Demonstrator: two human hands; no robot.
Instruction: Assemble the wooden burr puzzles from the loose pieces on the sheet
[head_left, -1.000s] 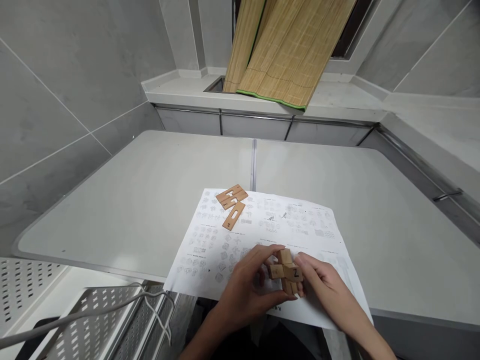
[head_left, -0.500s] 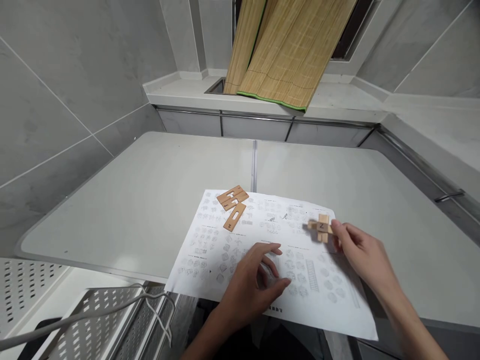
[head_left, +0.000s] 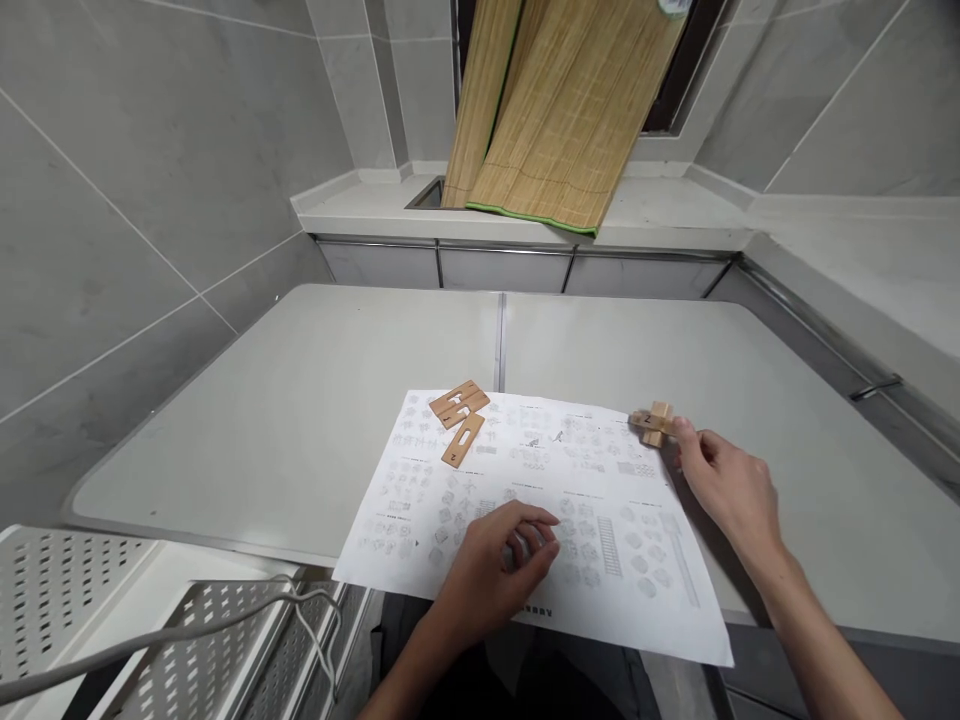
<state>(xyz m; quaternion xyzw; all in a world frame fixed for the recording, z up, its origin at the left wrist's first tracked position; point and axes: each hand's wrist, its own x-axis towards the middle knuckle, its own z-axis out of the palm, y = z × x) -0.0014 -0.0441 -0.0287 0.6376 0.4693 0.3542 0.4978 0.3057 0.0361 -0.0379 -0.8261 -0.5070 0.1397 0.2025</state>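
Observation:
My right hand (head_left: pixel 727 490) pinches one end of a wooden interlocking puzzle (head_left: pixel 655 424), a small cross of light wood bars with a dark "2" on one piece. It is held over the right upper edge of a printed instruction sheet (head_left: pixel 585 610). Above the lower middle of that sheet, my left hand (head_left: pixel 506 555) hovers with curled fingers, thumb and fingertips a little apart and nothing between them. Toward the sheet's upper left lie flat slotted wooden plates (head_left: pixel 459 403). One plate marked 2 (head_left: pixel 463 440) lies with its end against the others.
A pale folding table (head_left: pixel 285 400) with a centre seam carries the sheet. Behind it is a white ledge (head_left: pixel 360 215) with a bamboo mat (head_left: pixel 555 120) hanging over it. At lower left are a white perforated rack (head_left: pixel 82 570) and a grey cable (head_left: pixel 187 632).
My right hand has moved slightly up, and the wooden puzzle has turned in its grip. The fingers of my left hand have curled closer together. The view has tilted slightly.

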